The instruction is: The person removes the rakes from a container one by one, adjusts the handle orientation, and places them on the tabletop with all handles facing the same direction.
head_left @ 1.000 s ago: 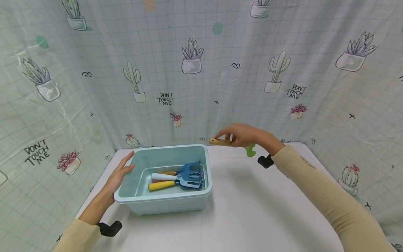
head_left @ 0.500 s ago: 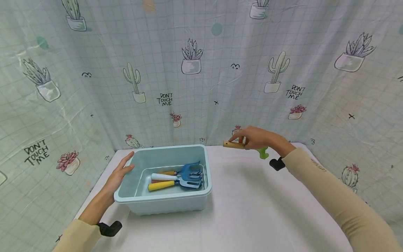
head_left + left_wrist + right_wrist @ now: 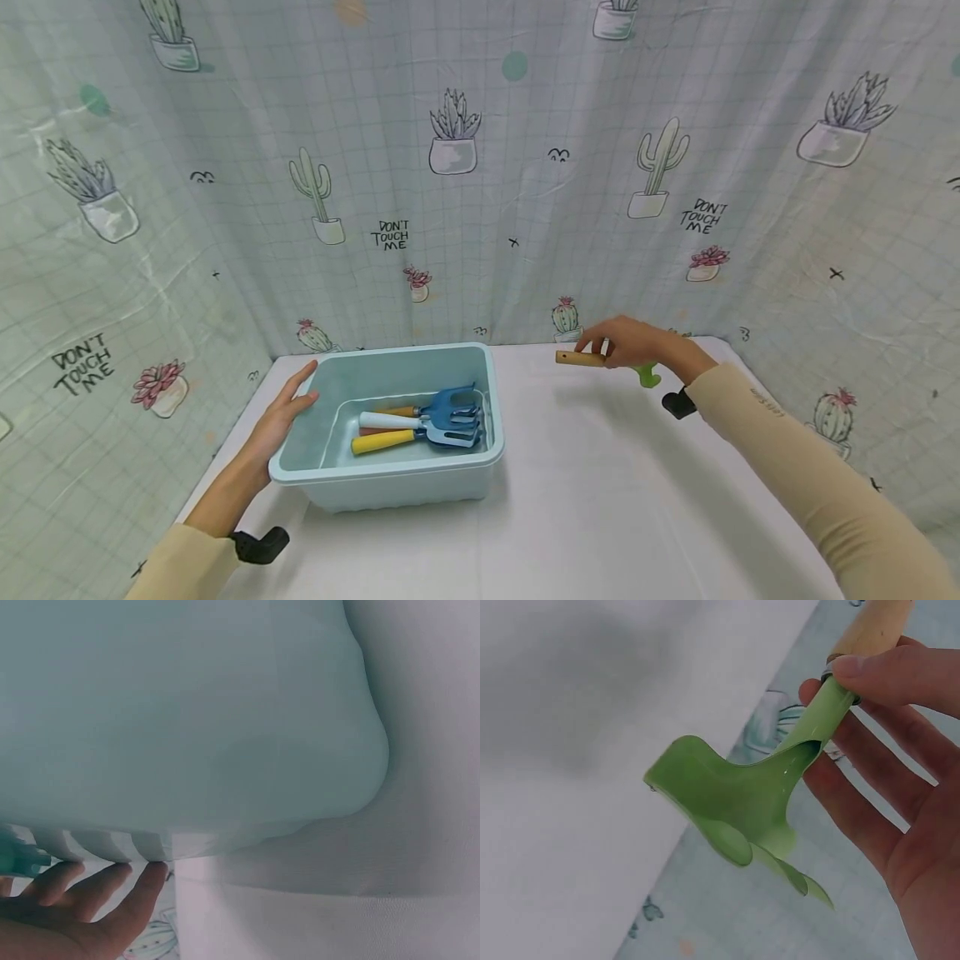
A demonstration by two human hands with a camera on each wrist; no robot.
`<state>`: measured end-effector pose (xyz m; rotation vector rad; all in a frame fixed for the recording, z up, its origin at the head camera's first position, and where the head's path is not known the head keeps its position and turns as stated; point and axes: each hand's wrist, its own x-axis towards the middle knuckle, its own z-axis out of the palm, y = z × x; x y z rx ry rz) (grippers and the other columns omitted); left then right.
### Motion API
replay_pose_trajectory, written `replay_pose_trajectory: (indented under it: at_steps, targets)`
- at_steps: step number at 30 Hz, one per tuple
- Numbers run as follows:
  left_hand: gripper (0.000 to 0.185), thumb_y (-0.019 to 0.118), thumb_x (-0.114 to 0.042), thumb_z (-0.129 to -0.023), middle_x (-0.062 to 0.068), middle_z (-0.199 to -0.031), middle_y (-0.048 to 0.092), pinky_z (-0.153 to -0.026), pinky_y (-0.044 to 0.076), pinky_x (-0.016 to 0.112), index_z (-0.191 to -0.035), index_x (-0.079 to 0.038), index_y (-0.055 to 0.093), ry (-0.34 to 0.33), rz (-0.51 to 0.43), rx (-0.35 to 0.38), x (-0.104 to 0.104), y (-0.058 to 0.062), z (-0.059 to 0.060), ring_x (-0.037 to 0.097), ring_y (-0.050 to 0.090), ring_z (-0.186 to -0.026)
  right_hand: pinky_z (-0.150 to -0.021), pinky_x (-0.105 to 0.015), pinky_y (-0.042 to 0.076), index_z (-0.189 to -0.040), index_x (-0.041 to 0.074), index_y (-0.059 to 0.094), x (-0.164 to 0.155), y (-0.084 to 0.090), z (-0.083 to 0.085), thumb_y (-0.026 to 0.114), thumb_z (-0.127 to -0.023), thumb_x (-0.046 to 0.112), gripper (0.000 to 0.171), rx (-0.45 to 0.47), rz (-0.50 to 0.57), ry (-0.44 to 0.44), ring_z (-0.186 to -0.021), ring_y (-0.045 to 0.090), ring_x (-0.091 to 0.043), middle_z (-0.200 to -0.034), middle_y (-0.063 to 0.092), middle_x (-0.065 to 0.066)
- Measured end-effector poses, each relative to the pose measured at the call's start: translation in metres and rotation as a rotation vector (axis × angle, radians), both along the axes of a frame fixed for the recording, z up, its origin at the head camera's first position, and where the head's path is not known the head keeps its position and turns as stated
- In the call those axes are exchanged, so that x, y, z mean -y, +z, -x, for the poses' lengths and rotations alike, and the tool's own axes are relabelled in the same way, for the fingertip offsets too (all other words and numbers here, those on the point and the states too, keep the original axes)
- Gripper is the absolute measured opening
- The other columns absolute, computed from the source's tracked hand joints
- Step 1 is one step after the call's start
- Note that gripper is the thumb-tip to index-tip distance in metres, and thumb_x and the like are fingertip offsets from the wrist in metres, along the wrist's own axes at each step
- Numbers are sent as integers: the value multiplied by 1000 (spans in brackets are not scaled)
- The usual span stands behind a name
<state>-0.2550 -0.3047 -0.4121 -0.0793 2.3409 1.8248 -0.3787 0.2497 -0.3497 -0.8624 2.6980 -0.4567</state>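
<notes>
Though head view hides it, rake [image 3: 735, 799] prongs visible.

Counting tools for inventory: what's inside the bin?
The bin holds blue rakes with white, yellow and wooden handles. Stacked heads hide the exact count.

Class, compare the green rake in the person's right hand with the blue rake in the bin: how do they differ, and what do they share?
The green rake is held above the table by the right hand; the blue rake lies in the bin. The green rake is alone; the blue rake lies with other tools. Both have wooden handles and pronged heads.
</notes>
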Motion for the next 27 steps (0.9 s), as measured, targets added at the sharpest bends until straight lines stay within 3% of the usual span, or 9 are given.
replay_pose_trajectory:
  at_steps: [6,15,27]
  targets:
    - [64,33,-36,-113,2,-176,-10,-121,20,71,-166,-42,-3,3,-3,1,1,0,0,46,5,-161,-84,-38,61,-126,18,74,-7,-27,7,69,-87,-7,47,55,16,-26,-100,70,-28,-109,72,-9]
    - [64,33,-36,-113,2,-176,-10,-122,20,71,-165,-42,-3,2,-3,6,1,-2,2,45,5,-161,-84,-36,62,-124,19,75,-6,-62,18,69,-86,-9,47,86,27,26,-98,70,-26,-106,73,-6]
    - [65,35,-36,-113,3,-176,-9,-121,21,71,-166,-40,-3,0,-6,-14,2,-2,2,46,6,-161,-86,-35,60,-123,21,77,9,-84,20,67,-86,-11,50,79,12,28,-96,69,-19,-105,73,-3]
